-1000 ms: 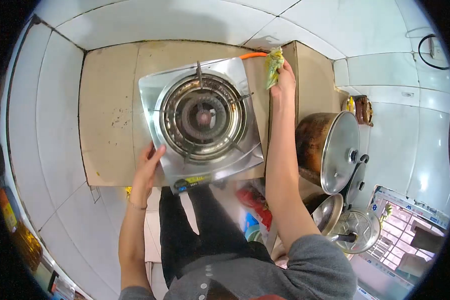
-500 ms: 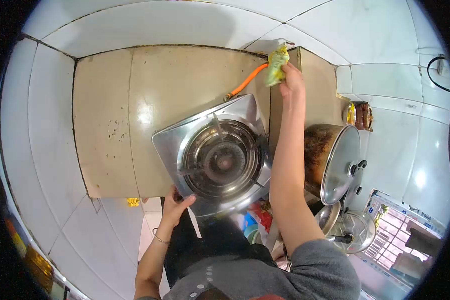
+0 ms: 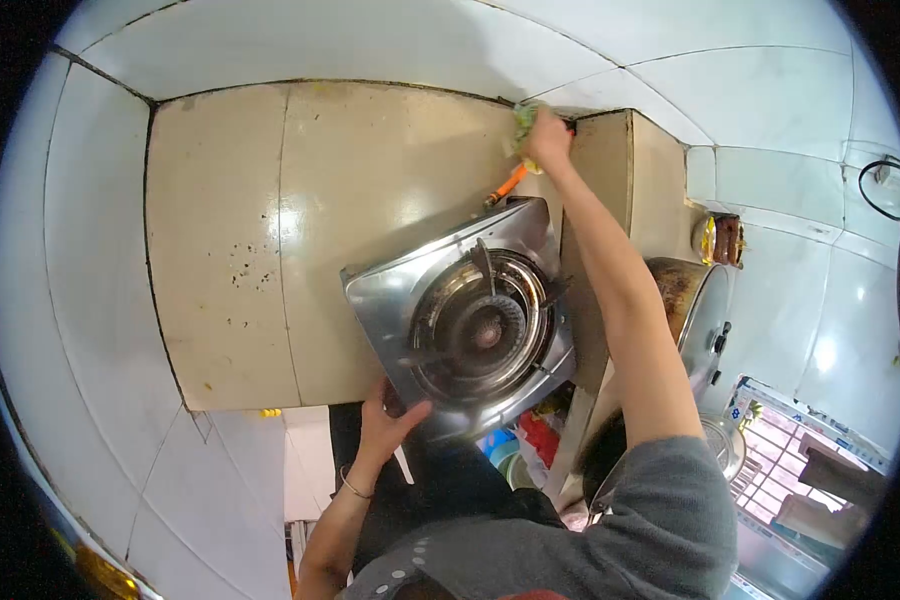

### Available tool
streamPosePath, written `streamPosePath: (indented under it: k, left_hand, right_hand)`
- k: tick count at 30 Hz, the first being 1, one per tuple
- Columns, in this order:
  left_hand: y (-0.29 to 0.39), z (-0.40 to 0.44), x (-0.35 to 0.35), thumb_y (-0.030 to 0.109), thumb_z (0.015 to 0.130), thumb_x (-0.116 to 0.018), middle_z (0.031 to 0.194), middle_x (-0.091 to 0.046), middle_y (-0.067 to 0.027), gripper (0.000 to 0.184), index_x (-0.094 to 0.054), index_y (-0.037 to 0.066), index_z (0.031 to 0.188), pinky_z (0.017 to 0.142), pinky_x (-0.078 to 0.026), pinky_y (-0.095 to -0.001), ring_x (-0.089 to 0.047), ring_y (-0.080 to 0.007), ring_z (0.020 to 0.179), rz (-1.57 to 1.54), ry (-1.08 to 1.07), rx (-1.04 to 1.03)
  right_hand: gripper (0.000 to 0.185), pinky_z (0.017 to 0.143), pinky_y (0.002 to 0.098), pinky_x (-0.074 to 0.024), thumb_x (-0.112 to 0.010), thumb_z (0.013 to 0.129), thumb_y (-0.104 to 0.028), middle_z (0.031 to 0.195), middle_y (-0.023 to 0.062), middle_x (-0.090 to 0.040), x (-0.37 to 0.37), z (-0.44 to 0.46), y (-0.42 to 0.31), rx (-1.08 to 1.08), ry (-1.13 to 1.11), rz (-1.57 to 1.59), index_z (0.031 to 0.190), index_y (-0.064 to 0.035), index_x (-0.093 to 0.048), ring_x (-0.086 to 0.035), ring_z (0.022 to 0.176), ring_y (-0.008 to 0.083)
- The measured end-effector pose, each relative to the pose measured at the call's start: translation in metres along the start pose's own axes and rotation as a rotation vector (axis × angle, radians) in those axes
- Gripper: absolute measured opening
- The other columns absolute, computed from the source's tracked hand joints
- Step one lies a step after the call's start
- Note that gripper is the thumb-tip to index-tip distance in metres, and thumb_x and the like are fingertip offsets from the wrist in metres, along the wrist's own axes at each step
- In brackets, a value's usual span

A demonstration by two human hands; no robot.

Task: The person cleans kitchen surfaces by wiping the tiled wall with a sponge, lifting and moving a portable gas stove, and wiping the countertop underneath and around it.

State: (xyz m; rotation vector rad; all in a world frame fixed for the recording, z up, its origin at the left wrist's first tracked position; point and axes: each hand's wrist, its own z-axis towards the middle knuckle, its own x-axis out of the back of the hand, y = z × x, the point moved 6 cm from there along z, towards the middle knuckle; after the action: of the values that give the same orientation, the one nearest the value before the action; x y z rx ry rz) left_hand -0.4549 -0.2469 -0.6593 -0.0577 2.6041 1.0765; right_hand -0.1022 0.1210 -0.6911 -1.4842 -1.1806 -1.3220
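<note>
A silver single-burner gas stove (image 3: 486,330) sits askew at the front of the beige tiled counter. My left hand (image 3: 385,430) grips its front-left edge, thumb on top and the other fingers mostly hidden below. At the counter's back right corner, my right hand (image 3: 548,140) presses a crumpled green and yellow cloth (image 3: 523,122) down by the wall. An orange gas hose (image 3: 510,183) runs from behind the stove up to that hand, which partly covers it. Dark specks (image 3: 255,265) dot the counter left of the stove.
A raised tiled ledge (image 3: 600,170) borders the counter on the right. Beyond it stand a browned pot (image 3: 675,285) with a glass lid and a small jar (image 3: 705,240). A barred window (image 3: 775,450) is at lower right. Bags and a red item (image 3: 540,437) lie below the counter.
My right hand has moved the cloth left and down onto the counter's back corner, over the hose. The view has shifted, and the stove appears farther right. My left hand keeps its hold.
</note>
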Motion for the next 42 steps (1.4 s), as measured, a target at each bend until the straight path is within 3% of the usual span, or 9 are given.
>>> streamPosePath:
  k: [5,8,10,14,23,25,37,40,42]
  left_hand:
    - [0.006,0.002,0.002,0.017,0.073,-0.079,0.113,-0.059,-0.0134,0.067,-0.044,-0.005,0.126,0.089,-0.046,-0.0331,-0.057,-0.0206,0.103,0.072,-0.013,-0.019]
    - [0.001,0.001,0.001,0.018,0.072,-0.08,0.113,-0.059,-0.0133,0.069,-0.044,-0.005,0.126,0.089,-0.046,-0.0328,-0.057,-0.0204,0.102,0.017,-0.006,0.038]
    - [-0.006,0.001,0.003,0.017,0.071,-0.08,0.113,-0.058,-0.0133,0.07,-0.043,-0.006,0.126,0.089,-0.046,-0.0327,-0.057,-0.0203,0.102,-0.002,0.012,0.059]
    - [-0.002,0.001,0.003,0.017,0.071,-0.08,0.115,-0.057,-0.0144,0.071,-0.042,-0.006,0.127,0.09,-0.046,-0.0329,-0.056,-0.0208,0.104,0.06,0.037,-0.058]
    - [0.009,0.002,0.003,0.023,0.069,-0.081,0.114,-0.057,-0.0158,0.073,-0.044,-0.006,0.125,0.09,-0.046,-0.0344,-0.054,-0.0214,0.106,0.109,0.059,-0.111]
    - [0.001,0.004,0.004,0.024,0.069,-0.081,0.113,-0.057,-0.0156,0.072,-0.045,-0.006,0.124,0.09,-0.046,-0.0342,-0.055,-0.0216,0.104,0.113,0.067,-0.103]
    - [0.001,0.0,-0.002,0.01,0.074,-0.076,0.121,-0.053,-0.0136,0.064,-0.044,-0.003,0.127,0.091,-0.046,-0.0349,-0.054,-0.0227,0.107,-0.071,-0.025,0.051]
    - [0.002,0.0,-0.003,0.01,0.074,-0.076,0.12,-0.053,-0.0136,0.063,-0.044,-0.003,0.127,0.091,-0.046,-0.0346,-0.054,-0.0216,0.105,-0.096,0.0,0.04]
    - [0.007,-0.001,-0.005,0.01,0.074,-0.076,0.118,-0.054,-0.0133,0.063,-0.045,-0.004,0.126,0.089,-0.047,-0.0333,-0.054,-0.0205,0.104,-0.096,0.02,-0.002]
  right_hand:
    - [0.043,0.081,0.0484,-0.0479,-0.063,0.074,-0.008,0.105,0.0229,-0.056,-0.011,-0.045,-0.117,0.301,-0.001,0.2,0.113,-0.0023,-0.045,-0.055,0.096,0.042]
    - [0.043,0.082,0.0424,-0.0497,-0.064,0.079,-0.013,0.11,0.0189,-0.055,0.016,-0.05,-0.17,0.255,-0.303,0.337,0.116,-0.0027,-0.045,-0.056,0.102,0.0343]
    - [0.041,0.083,0.0336,-0.0503,-0.063,0.086,-0.02,0.112,0.0114,-0.057,0.025,-0.057,-0.186,0.071,-0.651,1.117,0.12,-0.0047,-0.047,-0.056,0.104,0.0221]
    - [0.037,0.083,0.0263,-0.0482,-0.06,0.09,-0.019,0.11,0.0046,-0.059,0.072,-0.045,-0.15,-0.058,-0.566,1.318,0.123,-0.0072,-0.049,-0.055,0.102,0.0124]
    - [0.043,0.072,0.0348,-0.0516,-0.067,0.078,-0.021,0.098,0.0111,-0.062,0.034,-0.05,-0.046,0.02,-0.551,0.603,0.112,0.0019,-0.053,-0.063,0.085,0.0194]
    - [0.051,0.071,0.0399,-0.0522,-0.071,0.069,-0.026,0.093,0.0175,-0.062,0.011,-0.049,-0.058,0.212,-0.356,-0.218,0.102,0.0089,-0.052,-0.065,0.083,0.0305]
    - [0.056,0.084,0.0443,-0.0485,-0.075,0.066,-0.018,0.1,0.023,-0.061,0.002,-0.063,-0.209,0.247,-0.248,0.301,0.109,0.0025,-0.044,-0.058,0.1,0.0386]
    - [0.042,0.073,0.0403,-0.0499,-0.072,0.07,-0.015,0.093,0.0208,-0.061,-0.009,-0.056,-0.236,0.425,-0.191,0.706,0.101,0.0011,-0.049,-0.061,0.084,0.0347]
    - [0.032,0.07,0.0347,-0.0481,-0.07,0.077,-0.017,0.093,0.0143,-0.061,-0.014,-0.074,-0.251,0.339,-0.658,0.95,0.099,-0.0009,-0.053,-0.06,0.081,0.0239]
